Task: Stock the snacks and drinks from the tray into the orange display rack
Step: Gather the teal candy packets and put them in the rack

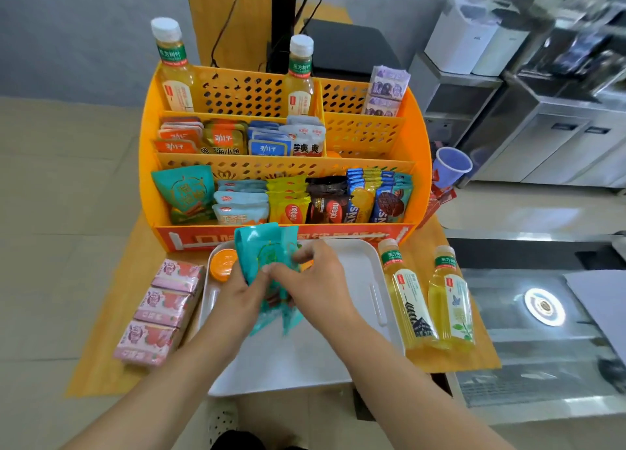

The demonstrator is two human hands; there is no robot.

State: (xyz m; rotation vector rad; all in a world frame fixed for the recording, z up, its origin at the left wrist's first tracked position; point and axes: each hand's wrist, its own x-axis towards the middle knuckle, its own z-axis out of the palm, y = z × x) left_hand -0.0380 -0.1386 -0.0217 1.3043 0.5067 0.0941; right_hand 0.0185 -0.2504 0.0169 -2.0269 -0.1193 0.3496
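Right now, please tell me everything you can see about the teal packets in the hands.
The teal packets are glossy foil-like snack bags with a gold round design, blurred in the picture. Both hands hold them together above the white tray, just before the orange rack: the left hand grips their left side, the right hand pinches the right. Their count is unclear.

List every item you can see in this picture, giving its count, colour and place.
display rack: one, orange, on the table
tea bottles: two, yellow, rack's back row
tea bottles: two, yellow, right of the tray
snack packets: many, mixed colours, middle and front rows
purple packets: a stack, back right compartment
pink packs: three, left of the tray
tray: one, white
orange lid: one, on the tray
cup: one, purple, right of the rack
teal packets: held over the tray
left hand, right hand: gripping the teal packets
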